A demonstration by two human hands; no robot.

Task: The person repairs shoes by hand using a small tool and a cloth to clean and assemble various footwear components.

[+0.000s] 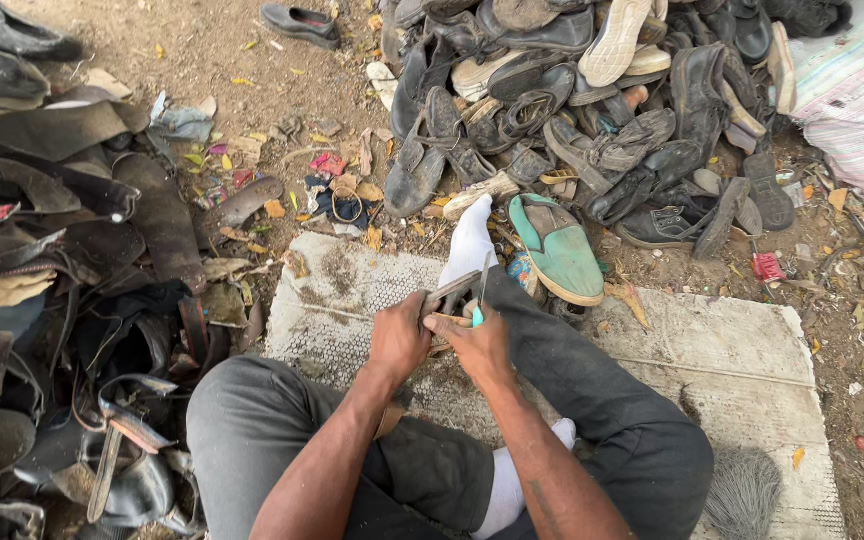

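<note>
Two hands, left hand (399, 338) and right hand (480, 347); one green shoe (556, 246); one heap of dark shoes (592, 100) behind it; one mat (712, 350); one brush (742, 490).

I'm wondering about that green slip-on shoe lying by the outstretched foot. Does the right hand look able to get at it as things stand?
Probably yes. The green shoe lies uncovered on the mat's edge, just beyond the right hand, with nothing between them. But that hand grips a teal-handled tool, which it would likely need to put down first.

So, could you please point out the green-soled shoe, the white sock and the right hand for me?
green-soled shoe (557, 245), head view, middle of its upturned sole.
white sock (470, 245), head view, top of the foot.
right hand (477, 345), head view, back of the hand.
</note>
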